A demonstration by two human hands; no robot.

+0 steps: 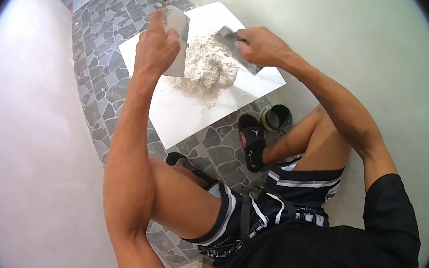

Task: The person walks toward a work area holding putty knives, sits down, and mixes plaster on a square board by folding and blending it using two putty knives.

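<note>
Flat blades: 2 | Left grip (157, 48): holding pale blade (179, 43) | Right grip (264, 48): holding dark blade (244, 56) | Powder heap (207, 65): 1, between grips | White board (183, 117): 1, below both grips, left edge partly hidden by forearm | Container (278, 118): 1, bodyward of right grip, contents unclear
</note>
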